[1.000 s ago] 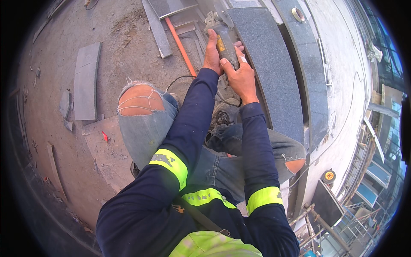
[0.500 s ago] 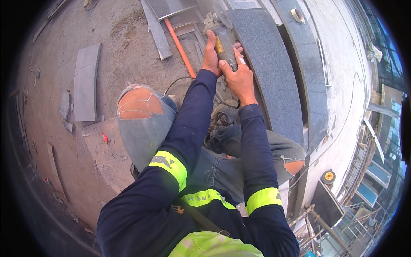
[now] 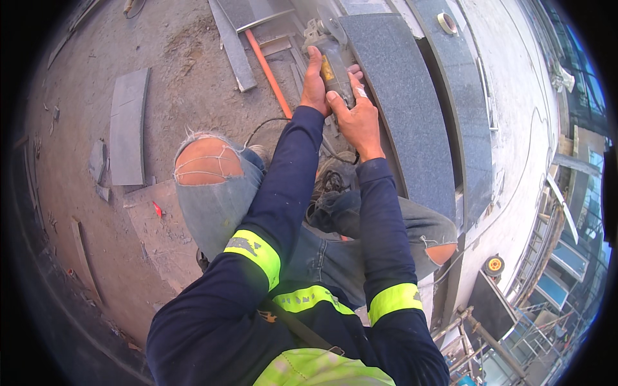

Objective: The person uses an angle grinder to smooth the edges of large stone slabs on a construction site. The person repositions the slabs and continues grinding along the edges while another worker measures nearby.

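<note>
With both hands I grip a dusty angle grinder (image 3: 329, 63) with a yellow label on its body. My left hand (image 3: 315, 87) wraps its left side, thumb up along the body. My right hand (image 3: 358, 122) closes around the rear part, and a white wrap shows on one finger. The grinder's disc (image 3: 338, 30) is at the far left edge of a dark grey stone slab (image 3: 405, 103); whether it touches the stone cannot be made out. A black cord (image 3: 257, 130) runs near the tool and my left sleeve.
A second dark slab (image 3: 467, 128) lies right of the first across a narrow gap, with a tape roll (image 3: 446, 23) on it. An orange pipe (image 3: 268, 74), a grey stone strip (image 3: 235, 51) and a loose slab (image 3: 130, 128) lie on the dusty ground. Scaffolding stands lower right.
</note>
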Motion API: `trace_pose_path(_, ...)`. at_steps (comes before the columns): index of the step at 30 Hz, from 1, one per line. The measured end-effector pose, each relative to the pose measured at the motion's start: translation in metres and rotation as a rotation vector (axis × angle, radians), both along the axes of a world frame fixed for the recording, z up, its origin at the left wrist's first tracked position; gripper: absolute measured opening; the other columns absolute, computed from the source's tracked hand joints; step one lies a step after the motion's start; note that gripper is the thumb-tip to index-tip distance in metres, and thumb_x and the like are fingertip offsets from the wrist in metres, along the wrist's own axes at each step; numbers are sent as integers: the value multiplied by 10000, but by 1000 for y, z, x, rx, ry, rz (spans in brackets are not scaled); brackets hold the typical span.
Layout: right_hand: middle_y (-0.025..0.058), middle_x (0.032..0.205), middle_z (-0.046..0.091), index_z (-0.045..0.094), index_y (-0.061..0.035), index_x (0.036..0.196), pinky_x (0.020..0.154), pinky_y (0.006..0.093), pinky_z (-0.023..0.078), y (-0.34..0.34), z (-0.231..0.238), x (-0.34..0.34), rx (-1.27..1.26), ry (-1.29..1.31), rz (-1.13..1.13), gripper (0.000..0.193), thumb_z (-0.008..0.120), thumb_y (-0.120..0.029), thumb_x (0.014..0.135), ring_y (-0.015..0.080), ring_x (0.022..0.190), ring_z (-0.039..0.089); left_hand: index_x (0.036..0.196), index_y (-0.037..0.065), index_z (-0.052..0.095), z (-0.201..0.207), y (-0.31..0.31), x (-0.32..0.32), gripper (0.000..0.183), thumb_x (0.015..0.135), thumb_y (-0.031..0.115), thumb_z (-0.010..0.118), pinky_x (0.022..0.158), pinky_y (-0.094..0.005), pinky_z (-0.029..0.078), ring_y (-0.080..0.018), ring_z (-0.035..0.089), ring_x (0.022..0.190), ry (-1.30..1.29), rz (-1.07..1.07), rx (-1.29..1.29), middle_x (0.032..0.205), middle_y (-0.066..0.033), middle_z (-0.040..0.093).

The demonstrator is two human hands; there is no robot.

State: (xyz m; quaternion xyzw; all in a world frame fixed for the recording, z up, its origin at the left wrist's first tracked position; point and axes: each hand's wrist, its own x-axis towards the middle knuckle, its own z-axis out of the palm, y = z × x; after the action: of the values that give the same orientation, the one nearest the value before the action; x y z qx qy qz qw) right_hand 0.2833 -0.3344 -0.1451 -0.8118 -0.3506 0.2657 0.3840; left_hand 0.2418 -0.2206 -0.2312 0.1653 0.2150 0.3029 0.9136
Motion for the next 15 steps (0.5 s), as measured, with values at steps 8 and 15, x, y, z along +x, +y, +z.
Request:
trace_pose_path(8,265,1328,763,576,-69,1602,1057,423,567,2,5,0,-30,11,8,738,751,-450,995,372,1245,751,1646,-35,366,6,2,-2,1155,994,918,386,1041,-566,617,-462,689,1276,26,-9,-26,1447,-385,586)
trace_pose_path(15,271,1306,766,557,-60,1611,1054,444,564,3,-2,3,-3,-39,24,758,744,-456,993,409,1234,747,1681,-73,220,3,5,-3,1195,1004,891,420,1095,-662,568,-530,556,1431,-13,-31,-2,1574,-437,452)
